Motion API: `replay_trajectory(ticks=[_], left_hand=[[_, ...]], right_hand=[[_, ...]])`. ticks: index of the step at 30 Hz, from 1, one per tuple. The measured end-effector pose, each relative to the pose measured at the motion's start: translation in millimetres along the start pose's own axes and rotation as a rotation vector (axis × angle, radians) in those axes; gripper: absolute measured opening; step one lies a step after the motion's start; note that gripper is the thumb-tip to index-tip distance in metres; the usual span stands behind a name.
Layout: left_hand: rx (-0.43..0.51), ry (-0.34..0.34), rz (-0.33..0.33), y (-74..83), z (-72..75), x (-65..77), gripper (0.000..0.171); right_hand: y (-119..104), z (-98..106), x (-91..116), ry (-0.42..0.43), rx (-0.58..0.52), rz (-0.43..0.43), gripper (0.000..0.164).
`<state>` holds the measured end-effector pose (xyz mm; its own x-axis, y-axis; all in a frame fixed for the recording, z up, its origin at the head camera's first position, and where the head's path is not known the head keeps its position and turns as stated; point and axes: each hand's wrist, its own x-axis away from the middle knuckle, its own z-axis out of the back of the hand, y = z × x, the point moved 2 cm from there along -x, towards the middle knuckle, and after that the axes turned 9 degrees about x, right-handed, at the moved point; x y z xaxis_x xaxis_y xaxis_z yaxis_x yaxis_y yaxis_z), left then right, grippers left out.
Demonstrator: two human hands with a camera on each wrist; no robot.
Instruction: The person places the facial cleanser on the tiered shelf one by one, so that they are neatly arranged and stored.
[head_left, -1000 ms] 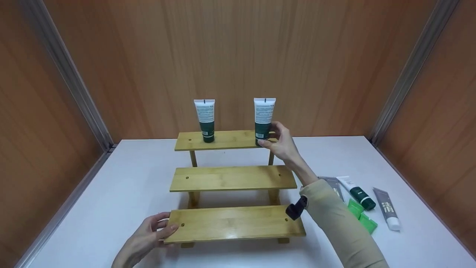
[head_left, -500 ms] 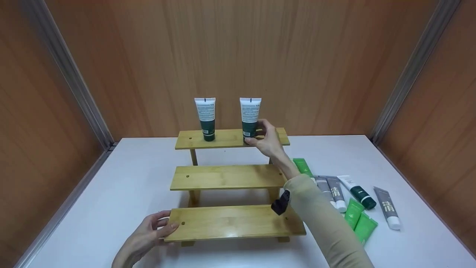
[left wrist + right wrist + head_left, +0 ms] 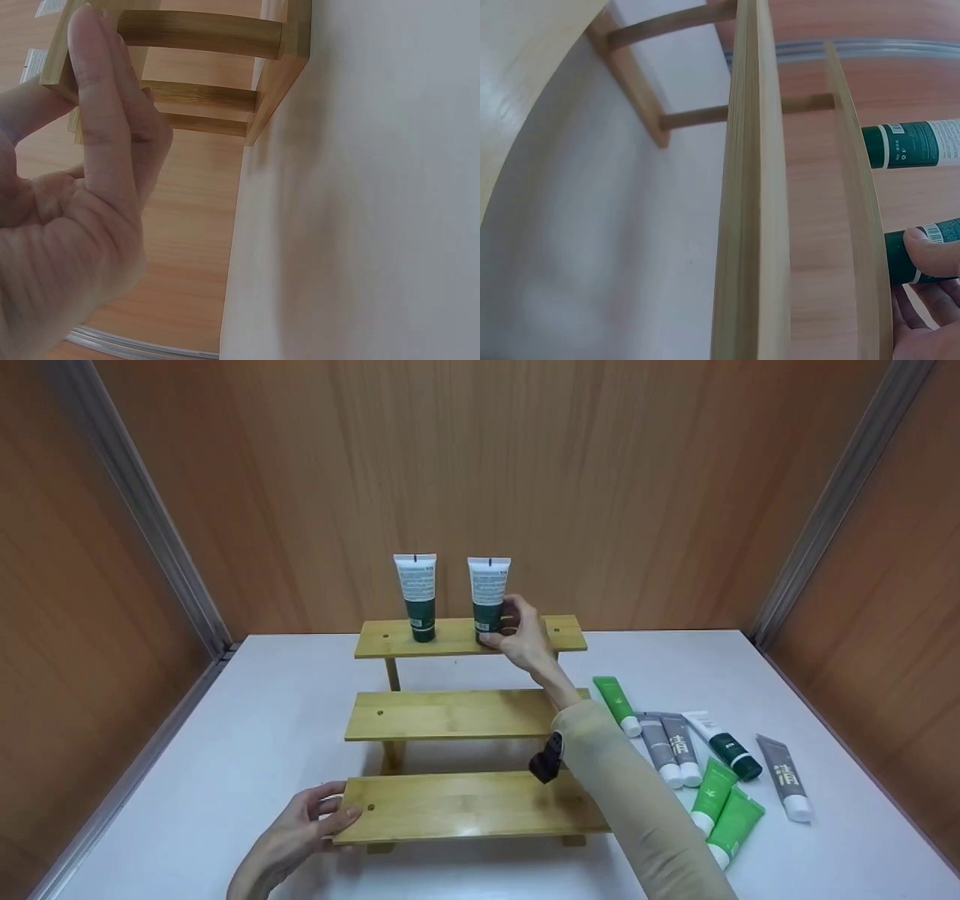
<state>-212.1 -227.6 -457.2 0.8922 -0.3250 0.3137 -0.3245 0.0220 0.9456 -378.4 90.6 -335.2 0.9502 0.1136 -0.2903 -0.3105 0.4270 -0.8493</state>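
Observation:
A three-tier wooden display stand (image 3: 472,806) stands on the white table. My left hand (image 3: 296,829) grips the left end of its lowest shelf, thumb on top and fingers beneath; the left wrist view shows those fingers (image 3: 105,112) under the board. On the top shelf my right hand (image 3: 525,641) pinches the dark green lower part of a white-and-green squeeze tube (image 3: 488,589), which is upright on its cap. To its left a matching tube (image 3: 416,596) stands on the same shelf. In the right wrist view the held tube's cap (image 3: 900,256) is right at the shelf surface.
Right of the stand lie several tubes: a green tube (image 3: 616,703), grey tubes (image 3: 660,750), another white-and-green tube (image 3: 724,746), two more green tubes (image 3: 715,795) and a separate grey tube (image 3: 784,776). Wooden panels (image 3: 480,472) enclose the table at the back and sides.
My right hand has moved left along the top shelf with the tube, bringing it closer to the standing one. The left hand keeps its grip on the lowest shelf.

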Motion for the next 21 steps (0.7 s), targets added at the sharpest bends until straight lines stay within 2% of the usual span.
replay_trajectory(ticks=[5, 15, 21], left_hand=[[0.028, -0.033, -0.022, -0.3, -1.8, 0.3, 0.081], [0.006, 0.002, -0.004, 0.1, -2.5, 1.5, 0.083], [0.009, 0.001, -0.003, 0.3, -2.3, 1.2, 0.081]], right_hand=[[-1.0, -3.5, -2.6, -0.003, 0.014, 0.015, 0.052], [-5.5, -7.5, -6.5, 0.034, 0.067, 0.003, 0.053], [-4.1, -9.0, -7.4, 0.049, 0.072, 0.017, 0.051]])
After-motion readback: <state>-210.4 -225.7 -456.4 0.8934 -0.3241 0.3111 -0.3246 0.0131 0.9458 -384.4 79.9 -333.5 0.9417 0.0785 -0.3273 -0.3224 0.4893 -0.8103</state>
